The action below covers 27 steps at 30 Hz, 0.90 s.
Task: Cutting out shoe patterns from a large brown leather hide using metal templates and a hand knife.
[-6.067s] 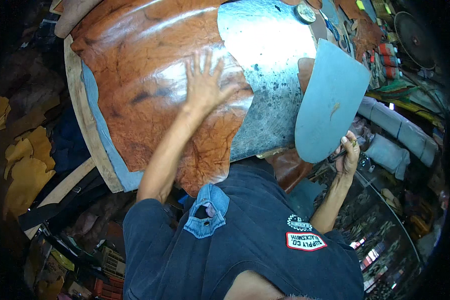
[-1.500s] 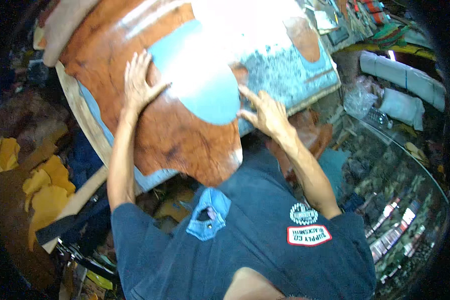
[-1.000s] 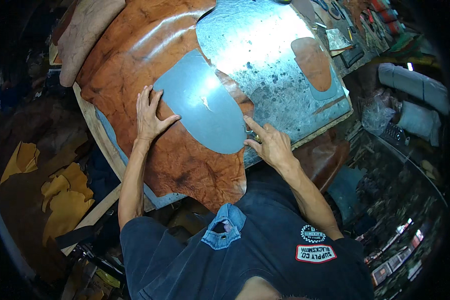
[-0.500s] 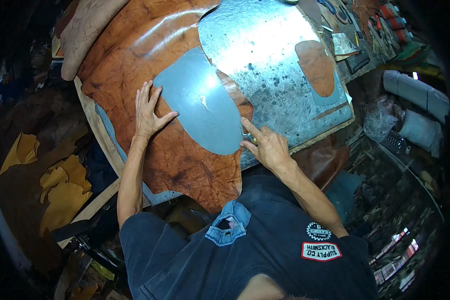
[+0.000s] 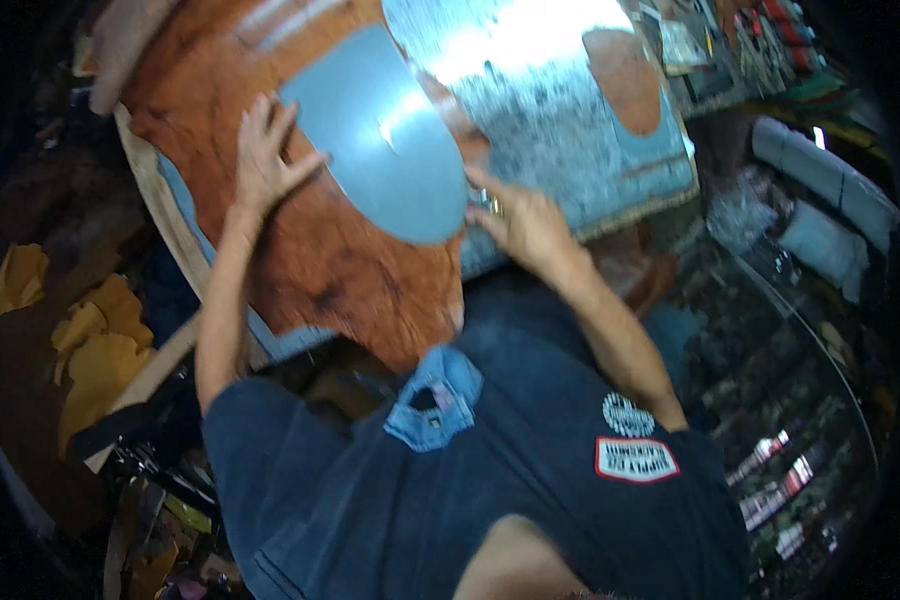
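A smooth grey oval sheet (image 5: 375,140) lies flat on a large brown leather hide (image 5: 355,280). My left hand (image 5: 265,165) is spread over the hide, thumb and fingertips at the sheet's left edge. On the opposite side, my right hand (image 5: 525,225) pinches a small metal tool with a brass-coloured part (image 5: 491,204). Its index finger and thumb point toward the sheet's lower right edge. The tool's tip is hidden and blurred, so I cannot tell whether it touches the leather.
The hide partly covers a speckled, shiny metal-grey work surface (image 5: 530,130). A cut brown leather piece (image 5: 625,80) lies at its right side. Tools and thread spools (image 5: 785,45) crowd the far right corner. White wrapped rolls (image 5: 825,170) stand at right; yellow leather scraps (image 5: 100,335) lie at left.
The whole view has shifted, so the table and both hands appear higher, and the picture is blurrier. Both hands keep nearly the same places beside the grey sheet.
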### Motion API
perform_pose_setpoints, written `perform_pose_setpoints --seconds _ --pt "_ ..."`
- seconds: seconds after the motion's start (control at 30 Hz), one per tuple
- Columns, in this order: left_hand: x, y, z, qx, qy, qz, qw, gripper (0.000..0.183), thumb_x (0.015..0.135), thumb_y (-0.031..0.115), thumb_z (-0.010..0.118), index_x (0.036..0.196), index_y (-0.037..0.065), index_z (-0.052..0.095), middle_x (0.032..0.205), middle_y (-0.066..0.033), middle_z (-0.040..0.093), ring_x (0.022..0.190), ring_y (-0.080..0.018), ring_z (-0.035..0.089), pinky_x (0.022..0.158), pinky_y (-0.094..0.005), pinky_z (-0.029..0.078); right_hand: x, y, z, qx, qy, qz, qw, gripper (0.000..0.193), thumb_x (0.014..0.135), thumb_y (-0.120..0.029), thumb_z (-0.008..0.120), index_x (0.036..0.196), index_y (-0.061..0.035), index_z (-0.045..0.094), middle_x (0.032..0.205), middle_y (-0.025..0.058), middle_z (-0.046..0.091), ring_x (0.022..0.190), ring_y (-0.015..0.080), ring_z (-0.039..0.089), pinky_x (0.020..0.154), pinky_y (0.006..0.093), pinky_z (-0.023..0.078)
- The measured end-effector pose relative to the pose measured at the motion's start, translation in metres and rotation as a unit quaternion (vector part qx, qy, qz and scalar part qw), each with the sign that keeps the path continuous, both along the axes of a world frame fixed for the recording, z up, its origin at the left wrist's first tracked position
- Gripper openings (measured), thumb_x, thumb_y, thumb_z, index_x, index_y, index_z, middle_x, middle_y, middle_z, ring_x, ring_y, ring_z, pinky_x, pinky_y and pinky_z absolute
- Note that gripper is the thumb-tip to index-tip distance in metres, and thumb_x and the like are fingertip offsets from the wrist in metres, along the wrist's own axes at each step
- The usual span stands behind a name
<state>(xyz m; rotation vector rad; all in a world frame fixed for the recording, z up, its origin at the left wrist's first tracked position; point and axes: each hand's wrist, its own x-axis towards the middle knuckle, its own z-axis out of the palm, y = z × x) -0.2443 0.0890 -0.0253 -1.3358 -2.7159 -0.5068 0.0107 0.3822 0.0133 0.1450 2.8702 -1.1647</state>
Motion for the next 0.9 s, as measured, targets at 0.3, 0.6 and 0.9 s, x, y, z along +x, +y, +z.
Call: perform_pose_setpoints --seconds 0.3,0.6,0.9 --pt "-0.006 0.018 0.032 -0.122 0.029 -0.113 0.986 0.058 0.077 0.045 0.07 0.12 0.007 0.06 0.138 -0.0172 0.045 0.132 -0.0351 0.038 0.111 -0.0498 0.027 -0.063 0.049 0.067 0.012 -0.188 -0.036 0.981 0.048 0.097 -0.029 0.049 0.126 0.0076 0.045 0.078 0.0227 0.063 0.07 0.0335 0.067 0.064 0.0451 0.053" --pt "-0.08 0.103 0.055 -0.114 -0.535 -0.053 0.836 0.105 0.071 0.082 0.052 0.141 0.005 0.042 0.143 -0.0252 0.04 0.126 -0.0377 0.046 0.105 -0.0436 0.037 -0.167 -0.092 0.032 0.014 -0.041 0.155 0.987 0.034 0.09 -0.014 0.055 0.122 -0.0012 0.056 0.11 0.0276 0.059 0.1 0.0426 0.059 0.087 0.0486 0.047" --pt "-0.075 0.068 0.048 -0.113 -0.549 -0.045 0.827 0.103 0.072 0.081 0.052 0.14 0.005 0.042 0.143 -0.0248 0.04 0.125 -0.0376 0.046 0.105 -0.0436 0.037 -0.214 -0.144 0.012 -0.12 -0.214 -0.008 0.969 0.044 0.09 -0.026 0.059 0.124 0.0013 0.057 0.095 0.0209 0.068 0.09 0.0309 0.065 0.085 0.039 0.051"
